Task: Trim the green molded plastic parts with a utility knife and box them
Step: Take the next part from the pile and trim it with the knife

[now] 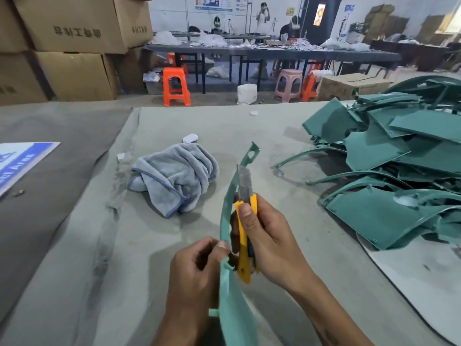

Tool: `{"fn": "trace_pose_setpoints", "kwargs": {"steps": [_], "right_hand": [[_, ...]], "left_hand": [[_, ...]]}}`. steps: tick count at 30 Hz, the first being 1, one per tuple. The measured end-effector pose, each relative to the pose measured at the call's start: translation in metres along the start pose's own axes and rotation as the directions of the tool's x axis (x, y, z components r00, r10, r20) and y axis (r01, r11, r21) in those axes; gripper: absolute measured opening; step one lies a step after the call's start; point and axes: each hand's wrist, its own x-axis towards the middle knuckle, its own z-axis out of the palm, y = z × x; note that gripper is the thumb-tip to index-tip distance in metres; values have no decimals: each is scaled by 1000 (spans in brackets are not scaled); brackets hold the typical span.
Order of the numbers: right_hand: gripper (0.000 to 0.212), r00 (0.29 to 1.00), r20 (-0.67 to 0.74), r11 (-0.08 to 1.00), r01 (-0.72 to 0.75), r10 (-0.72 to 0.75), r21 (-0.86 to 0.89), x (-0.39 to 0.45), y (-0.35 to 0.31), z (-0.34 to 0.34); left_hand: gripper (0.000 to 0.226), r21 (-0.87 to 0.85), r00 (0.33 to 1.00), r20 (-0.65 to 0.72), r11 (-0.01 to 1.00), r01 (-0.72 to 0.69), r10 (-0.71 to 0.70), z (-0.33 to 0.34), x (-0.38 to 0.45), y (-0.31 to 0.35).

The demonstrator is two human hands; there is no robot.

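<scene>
Right hand (pixel 264 236) gripping knife (pixel 243 236) (blade up)

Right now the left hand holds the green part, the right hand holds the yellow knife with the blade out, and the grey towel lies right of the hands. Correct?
Not quite. The head view shows the grey towel to the left of the hands, not right. The rest stands: left hand on the green part, right hand on the yellow knife, blade out.

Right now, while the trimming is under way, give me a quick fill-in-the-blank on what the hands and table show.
The right hand grips a ____ utility knife.
The left hand holds a ____ plastic part.
A crumpled grey ____ lies on the table.
The pile of parts lies to the person's ____.
Missing: yellow; green; towel; right
</scene>
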Motion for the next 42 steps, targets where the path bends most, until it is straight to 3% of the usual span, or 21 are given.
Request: {"fn": "trace_pose_setpoints", "kwargs": {"steps": [2, 3, 5, 7, 11, 17, 23, 28, 38, 42], "right_hand": [[35, 966, -171, 976, 171, -192, -133, 1, 3, -7], [32, 906, -269, 930, 257, -327, -263, 2, 6, -10], [26, 777, -406, 851, 302, -481, -429, 3, 13, -19], [27, 725, -437, 815, 298, -532, -497, 6, 19, -24], [30, 791, -289, 750, 296, -539, -591, 9, 28, -16], [16, 875, -218, 753, 218, -433, -622, 7, 37, -5], [16, 875, -215, 740, 211, -435, -639, 7, 38, -8], [16, 876, -190, 727, 228, -444, -648, 8, 38, -10], [23, 790, -292, 682, 207, -540, -701, 11, 36, -9], [24, 768, -371, 734, 181, -521, -655, 12, 32, -14]], "left_hand": [[42, -111, 998, -27, 992, 56, -59, 3, -3, 1], [32, -179, 995, -45, 981, 82, -91, 3, -3, 1], [13, -338, 984, -52, 931, 141, -169, 2, -2, 4], [15, -417, 978, -7, 890, 185, -207, 2, -1, 9], [11, -465, 978, 0, 865, 186, -210, 8, -8, 17], [34, -503, 961, 128, 819, 276, -246, 12, -12, 17], [43, -537, 947, 17, 797, 278, -319, 14, -13, 20], [44, -626, 901, 92, 679, 384, -425, 17, -15, 24], [44, -546, 934, 8, 780, 304, -358, 23, -16, 20], [46, -551, 928, -28, 781, 295, -370, 20, -14, 19]]}}
